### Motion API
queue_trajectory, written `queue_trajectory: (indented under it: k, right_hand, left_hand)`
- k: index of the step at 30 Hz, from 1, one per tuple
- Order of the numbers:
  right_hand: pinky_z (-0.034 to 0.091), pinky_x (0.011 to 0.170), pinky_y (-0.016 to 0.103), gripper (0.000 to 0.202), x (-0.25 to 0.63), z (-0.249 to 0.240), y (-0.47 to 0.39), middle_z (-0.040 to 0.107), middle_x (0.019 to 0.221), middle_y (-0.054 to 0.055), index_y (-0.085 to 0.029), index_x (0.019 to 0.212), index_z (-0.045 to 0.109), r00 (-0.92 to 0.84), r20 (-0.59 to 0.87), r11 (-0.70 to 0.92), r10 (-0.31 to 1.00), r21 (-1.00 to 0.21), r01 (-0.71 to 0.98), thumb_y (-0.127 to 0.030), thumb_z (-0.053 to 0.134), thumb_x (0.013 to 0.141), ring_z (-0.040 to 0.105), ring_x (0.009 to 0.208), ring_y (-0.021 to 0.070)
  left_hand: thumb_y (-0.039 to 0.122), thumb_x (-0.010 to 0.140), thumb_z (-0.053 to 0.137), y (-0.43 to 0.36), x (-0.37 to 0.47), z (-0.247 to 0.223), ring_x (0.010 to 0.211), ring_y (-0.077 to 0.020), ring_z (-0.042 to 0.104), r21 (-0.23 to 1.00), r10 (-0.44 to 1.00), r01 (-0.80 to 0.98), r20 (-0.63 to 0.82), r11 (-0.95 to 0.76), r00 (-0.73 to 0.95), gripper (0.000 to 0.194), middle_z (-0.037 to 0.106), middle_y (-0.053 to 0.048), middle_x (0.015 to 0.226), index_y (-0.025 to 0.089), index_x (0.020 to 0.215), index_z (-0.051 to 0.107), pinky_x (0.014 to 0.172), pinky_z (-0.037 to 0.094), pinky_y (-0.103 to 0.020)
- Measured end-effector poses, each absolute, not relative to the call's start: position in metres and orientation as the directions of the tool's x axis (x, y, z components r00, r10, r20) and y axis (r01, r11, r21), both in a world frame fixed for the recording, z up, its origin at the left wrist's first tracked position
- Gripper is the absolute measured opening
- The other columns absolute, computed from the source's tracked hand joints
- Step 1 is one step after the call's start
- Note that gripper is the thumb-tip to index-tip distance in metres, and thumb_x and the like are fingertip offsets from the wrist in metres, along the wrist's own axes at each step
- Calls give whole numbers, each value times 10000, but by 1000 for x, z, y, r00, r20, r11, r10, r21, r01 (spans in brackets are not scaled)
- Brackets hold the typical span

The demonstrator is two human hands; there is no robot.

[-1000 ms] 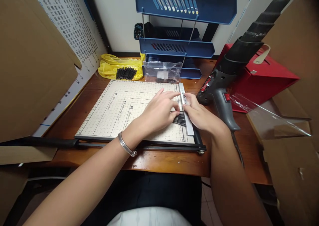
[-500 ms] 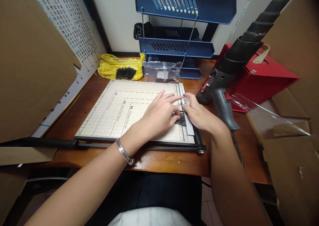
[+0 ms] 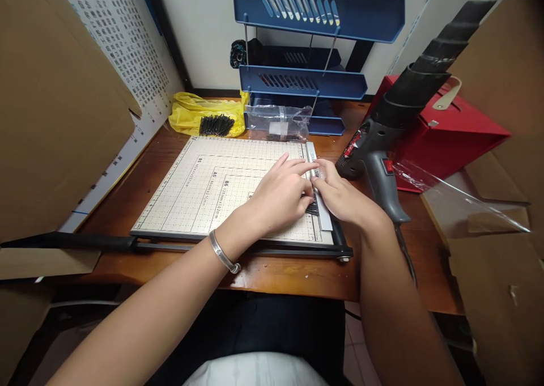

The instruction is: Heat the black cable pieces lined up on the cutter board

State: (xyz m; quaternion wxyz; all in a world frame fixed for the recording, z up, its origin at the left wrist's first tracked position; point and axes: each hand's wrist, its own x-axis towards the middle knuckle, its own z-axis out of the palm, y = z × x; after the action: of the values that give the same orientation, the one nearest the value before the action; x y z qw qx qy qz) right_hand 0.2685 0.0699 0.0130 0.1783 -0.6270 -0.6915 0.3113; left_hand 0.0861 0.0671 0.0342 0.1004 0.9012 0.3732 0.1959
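A cream paper trimmer (image 3: 178, 193) with a printed grid lies on the wooden table. Its black lever arm (image 3: 93, 242) is down along the near edge. My left hand (image 3: 283, 190) rests over the trimmer's right side, thumb and forefinger bent together on a row of thin black strips (image 3: 313, 208), its other fingers reaching right. Close against those fingertips, my right hand (image 3: 335, 190) is curled at the pale metal edge bar (image 3: 325, 219), thumb and fingers drawn together. Whatever lies between the right fingers is hidden.
A grey heat gun (image 3: 378, 142) stands right of the trimmer, before a red box (image 3: 459, 139). Behind are a yellow bag (image 3: 182, 114), a bundle of black pieces (image 3: 216, 125), a clear plastic bag (image 3: 293, 119) and a blue tiered rack (image 3: 297, 81). Cardboard (image 3: 497, 284) flanks the right.
My left hand has shifted slightly right and covers more of the black strips. The right hand has barely moved. The whole view has shifted a little.
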Motion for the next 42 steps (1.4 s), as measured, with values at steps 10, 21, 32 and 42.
queue_trajectory:
  k: [10, 21, 32, 42]
  right_hand:
    - [411, 1162, 559, 622, 269, 11, 71, 451, 1580, 155, -241, 1570, 267, -121, -141, 1, 983, -650, 760, -533, 294, 1023, 551, 1366, 344]
    - [350, 1223, 548, 624, 269, 9, 71, 381, 1634, 129, -245, 1584, 247, -117, -148, -8, 982, -650, 760, -520, 289, 1026, 474, 1454, 326]
    - [315, 1245, 554, 666, 270, 9, 71, 349, 1650, 144, -232, 1596, 227, -129, -146, 0, 981, -661, 751, -578, 274, 1029, 432, 1488, 317]
    - [345, 1217, 573, 669, 270, 10, 71, 385, 1628, 157, -235, 1613, 202, -115, -169, -20, 979, -637, 770, -559, 253, 1031, 486, 1443, 344]
  left_hand:
    - [144, 894, 716, 59, 74, 34, 1437, -298, 498, 308, 703, 633, 273, -710, 657, 98, 605, -71, 1490, 198, 880, 797, 1295, 213, -592]
    - [129, 920, 687, 60, 79, 31, 1404, -282, 528, 311, 713, 643, 241, -700, 658, 126, 634, -62, 1458, 188, 889, 795, 1296, 231, -562]
    - [141, 919, 689, 56, 73, 29, 1427, -285, 510, 350, 709, 618, 309, -704, 633, 108, 619, -66, 1475, 195, 881, 775, 1297, 197, -597]
    - [101, 893, 677, 58, 80, 24, 1406, -286, 531, 346, 700, 610, 303, -713, 646, 151, 635, -64, 1456, 186, 840, 789, 1310, 164, -588]
